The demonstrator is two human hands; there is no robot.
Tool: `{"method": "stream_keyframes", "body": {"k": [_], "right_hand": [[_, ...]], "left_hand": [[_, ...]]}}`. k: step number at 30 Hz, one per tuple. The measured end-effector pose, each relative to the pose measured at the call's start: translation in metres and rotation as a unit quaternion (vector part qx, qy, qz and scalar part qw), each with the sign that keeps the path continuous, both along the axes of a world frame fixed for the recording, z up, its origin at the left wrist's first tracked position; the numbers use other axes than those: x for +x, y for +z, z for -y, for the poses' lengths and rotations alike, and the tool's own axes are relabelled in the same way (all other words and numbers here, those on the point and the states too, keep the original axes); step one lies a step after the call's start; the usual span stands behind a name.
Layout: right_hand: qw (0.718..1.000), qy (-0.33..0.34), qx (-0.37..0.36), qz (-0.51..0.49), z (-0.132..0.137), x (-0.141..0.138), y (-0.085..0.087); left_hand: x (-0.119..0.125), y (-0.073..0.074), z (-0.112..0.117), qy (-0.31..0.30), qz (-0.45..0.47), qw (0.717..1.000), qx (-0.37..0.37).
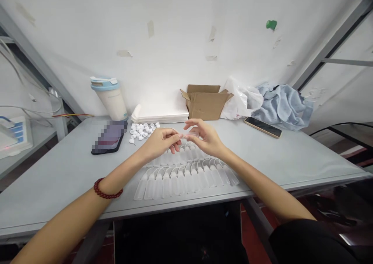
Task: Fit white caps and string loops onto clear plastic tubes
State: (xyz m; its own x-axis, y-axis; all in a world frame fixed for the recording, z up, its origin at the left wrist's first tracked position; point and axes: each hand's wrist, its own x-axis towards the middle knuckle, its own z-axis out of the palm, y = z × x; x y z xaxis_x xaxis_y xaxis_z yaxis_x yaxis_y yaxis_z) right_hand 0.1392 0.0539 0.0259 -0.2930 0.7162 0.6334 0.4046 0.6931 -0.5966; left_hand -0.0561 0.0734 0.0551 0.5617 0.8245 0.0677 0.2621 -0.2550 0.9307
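My left hand [160, 141] and my right hand [204, 138] meet above the grey table [291, 155]. Between the fingertips of both is a small clear plastic vial [190, 135]; my right hand pinches it, while my left hand pinches at its end, where something tiny may sit but is too small to name. Under the hands lie rows of clear plastic vials [186, 176], side by side near the table's front edge. A heap of small white caps [142, 131] lies just beyond my left hand. A red bead bracelet is on my left wrist.
A dark phone [109, 139] lies at the left, a lidded cup [109, 97] behind it. White trays [159, 117], an open cardboard box [205, 101], a plastic bag [241, 101], a blue cloth [281, 105] and another phone [263, 127] stand along the wall.
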Motion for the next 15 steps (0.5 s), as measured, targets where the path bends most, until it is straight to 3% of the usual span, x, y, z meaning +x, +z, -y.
{"method": "stream_keyframes", "body": {"k": [3, 5, 11, 15], "right_hand": [[0.982, -0.052, 0.146, 0.111, -0.006, 0.005, -0.004], [0.968, -0.072, 0.187, 0.151, -0.008, 0.006, -0.004], [0.957, -0.083, 0.233, 0.151, -0.007, 0.006, -0.002], [0.970, -0.068, 0.186, 0.138, -0.006, 0.009, -0.002]], "left_hand": [[-0.001, -0.002, -0.004, 0.027, 0.071, 0.997, -0.033], [-0.002, -0.005, -0.007, 0.037, 0.104, 0.992, -0.055], [-0.004, -0.010, -0.011, -0.025, 0.101, 0.980, -0.170], [-0.004, -0.010, -0.010, -0.015, 0.109, 0.981, -0.162]]}}
